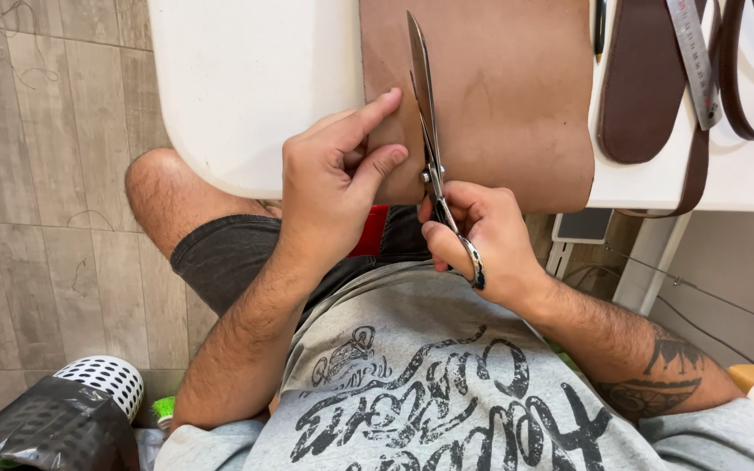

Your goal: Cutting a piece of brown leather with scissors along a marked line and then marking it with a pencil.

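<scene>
Scissors (pixel 434 166) are gripped by the right hand (pixel 482 240), fingers closed through the handle loops, the long blades laid into the brown leather sheet (pixel 499 96) at its near edge. Left of the scissors, the sheet's edge is pinched between thumb and forefinger of the left hand (pixel 333 187), seemingly to keep it taut against the blades. The sheet is spread over the white table (pixel 246 87). Right of the scissors, dark leather straps (pixel 647 87) and a steel ruler (pixel 695 61) are laid. Far left of the scissors, on the floor, a white perforated bin (pixel 106 379) is seen, its contents hidden.
</scene>
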